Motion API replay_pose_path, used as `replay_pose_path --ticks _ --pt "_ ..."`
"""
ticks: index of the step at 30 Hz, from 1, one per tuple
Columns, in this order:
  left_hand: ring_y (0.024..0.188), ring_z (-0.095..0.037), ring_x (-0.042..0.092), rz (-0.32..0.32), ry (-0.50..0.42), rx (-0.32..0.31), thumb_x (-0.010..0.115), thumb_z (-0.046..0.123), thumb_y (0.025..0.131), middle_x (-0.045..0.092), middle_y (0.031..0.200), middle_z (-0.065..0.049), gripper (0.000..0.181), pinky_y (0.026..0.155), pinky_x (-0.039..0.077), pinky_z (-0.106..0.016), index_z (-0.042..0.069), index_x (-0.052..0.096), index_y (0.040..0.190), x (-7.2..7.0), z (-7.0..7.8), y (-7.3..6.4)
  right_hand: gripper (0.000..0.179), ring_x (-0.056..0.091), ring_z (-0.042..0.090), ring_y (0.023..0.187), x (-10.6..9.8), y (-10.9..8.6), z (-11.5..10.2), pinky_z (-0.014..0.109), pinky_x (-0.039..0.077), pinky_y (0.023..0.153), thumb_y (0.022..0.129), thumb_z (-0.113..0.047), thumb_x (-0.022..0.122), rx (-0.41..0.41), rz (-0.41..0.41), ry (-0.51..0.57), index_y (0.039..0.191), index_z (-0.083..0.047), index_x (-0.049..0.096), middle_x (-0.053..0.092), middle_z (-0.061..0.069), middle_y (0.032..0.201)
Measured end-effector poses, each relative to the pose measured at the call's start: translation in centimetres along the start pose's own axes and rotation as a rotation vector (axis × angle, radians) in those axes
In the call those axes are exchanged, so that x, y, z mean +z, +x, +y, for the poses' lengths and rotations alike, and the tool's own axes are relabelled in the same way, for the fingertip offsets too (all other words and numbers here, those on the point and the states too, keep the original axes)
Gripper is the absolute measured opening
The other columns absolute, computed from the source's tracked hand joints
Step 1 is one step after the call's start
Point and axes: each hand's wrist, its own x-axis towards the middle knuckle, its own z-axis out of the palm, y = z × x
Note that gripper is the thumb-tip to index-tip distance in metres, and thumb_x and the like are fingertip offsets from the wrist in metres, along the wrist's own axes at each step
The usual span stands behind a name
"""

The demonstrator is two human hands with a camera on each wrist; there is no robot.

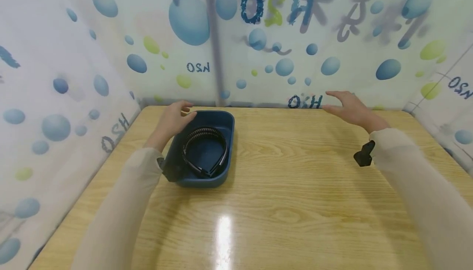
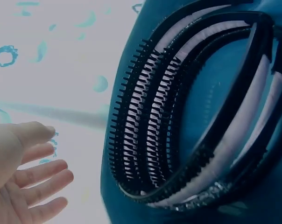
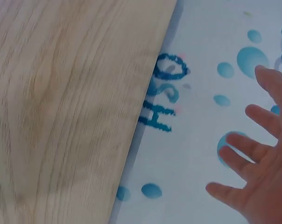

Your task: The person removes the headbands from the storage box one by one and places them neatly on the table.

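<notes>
The left hand [image 1: 173, 118], left of centre in the head view, has loose fingers and holds nothing, beside the blue bin [image 1: 202, 183], where black headbands [image 1: 222, 137] lie. The right hand [image 1: 350, 109], at right, is spread, empty. Probably this is positioning; gripping a headband would need curled fingers.

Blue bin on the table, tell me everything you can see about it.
The blue bin is open-topped and roughly rectangular, with rounded corners and smooth, plastic-looking walls. It stands upright toward the far left of the wooden table. Black toothed headbands lie inside it in a ring, with bare floor showing in the middle. The left grip is by its far left corner, which it partly hides; whether they touch is unclear.
</notes>
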Motion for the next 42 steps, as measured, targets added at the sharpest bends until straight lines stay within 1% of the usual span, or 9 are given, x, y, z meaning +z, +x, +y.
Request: replay_pose_path --ticks 5,8,11,19,25,28,34,37,42 --pt "0.099 -0.039 0.057 0.027 -0.064 0.024 0.056 0.013 0.092 0.058 0.113 -0.025 0.031 0.083 0.049 -0.048 -0.005 0.055 0.118 -0.2 -0.6 -0.8 0.058 0.035 0.046 0.120 1.5 0.4 -1.3 0.062 0.033 0.094 0.096 -0.036 0.047 -0.056 -0.021 0.104 0.139 0.001 0.033 0.036 0.031 0.134" --pt "0.095 -0.040 0.059 0.046 -0.069 0.025 0.057 0.010 0.090 0.060 0.108 -0.026 0.029 0.080 0.051 -0.048 -0.007 0.057 0.114 -0.4 -1.3 -1.5 0.052 0.044 0.044 0.113 2.5 0.8 -2.1 0.059 0.039 0.090 0.096 -0.032 0.047 -0.102 -0.019 0.123 0.135 0.002 0.040 0.048 0.030 0.124" --pt "0.092 -0.040 0.060 0.053 -0.077 0.007 0.057 0.008 0.089 0.061 0.105 -0.026 0.027 0.079 0.051 -0.048 -0.007 0.059 0.112 -0.6 -2.0 -2.5 0.048 0.048 0.043 0.110 3.3 1.3 -3.2 0.057 0.041 0.089 0.097 -0.030 0.047 -0.142 -0.030 0.145 0.133 0.001 0.044 0.052 0.027 0.119" --pt "0.089 -0.043 0.060 0.032 -0.087 -0.011 0.060 0.004 0.087 0.061 0.102 -0.030 0.028 0.075 0.053 -0.048 -0.010 0.058 0.111 -1.2 -3.5 -5.0 0.046 0.048 0.039 0.111 5.3 2.9 -6.1 0.054 0.042 0.091 0.096 -0.028 0.049 -0.218 -0.082 0.203 0.131 0.001 0.046 0.052 0.024 0.121" --pt "0.093 -0.043 0.059 -0.024 -0.145 -0.070 0.060 0.005 0.087 0.058 0.107 -0.032 0.033 0.065 0.056 -0.037 -0.012 0.054 0.115 -1.4 -4.0 -6.2 0.042 0.050 0.037 0.110 6.7 4.2 -8.5 0.051 0.043 0.091 0.096 -0.024 0.049 -0.290 -0.127 0.240 0.130 0.001 0.048 0.052 0.022 0.124" --pt "0.097 -0.044 0.057 -0.049 -0.186 -0.090 0.059 0.006 0.088 0.056 0.110 -0.033 0.036 0.066 0.057 -0.035 -0.012 0.052 0.119 -1.4 -4.4 -6.6 0.041 0.051 0.036 0.109 7.4 4.9 -9.8 0.049 0.044 0.090 0.096 -0.023 0.049 -0.319 -0.152 0.244 0.130 0.001 0.048 0.053 0.021 0.123" --pt "0.100 -0.043 0.055 -0.056 -0.261 -0.105 0.058 0.008 0.090 0.054 0.113 -0.033 0.039 0.067 0.057 -0.032 -0.012 0.049 0.122 -1.3 -5.0 -7.1 0.040 0.054 0.031 0.107 8.2 6.0 -12.3 0.045 0.046 0.089 0.096 -0.024 0.049 -0.346 -0.171 0.201 0.129 -0.002 0.050 0.055 0.017 0.121" --pt "0.101 -0.042 0.055 -0.067 -0.309 -0.114 0.058 0.009 0.090 0.054 0.114 -0.032 0.040 0.067 0.057 -0.031 -0.011 0.049 0.123 -1.1 -5.3 -7.1 0.039 0.053 0.031 0.108 8.4 6.4 -13.4 0.045 0.046 0.090 0.096 -0.023 0.049 -0.348 -0.193 0.216 0.129 -0.002 0.050 0.055 0.018 0.121" --pt "0.103 -0.042 0.054 -0.082 -0.368 -0.124 0.058 0.008 0.090 0.054 0.114 -0.032 0.040 0.070 0.056 -0.033 -0.013 0.048 0.123 -0.8 -5.6 -7.2 0.038 0.053 0.031 0.108 8.9 7.4 -15.2 0.043 0.045 0.091 0.096 -0.021 0.049 -0.370 -0.200 0.206 0.128 -0.001 0.051 0.057 0.018 0.119"
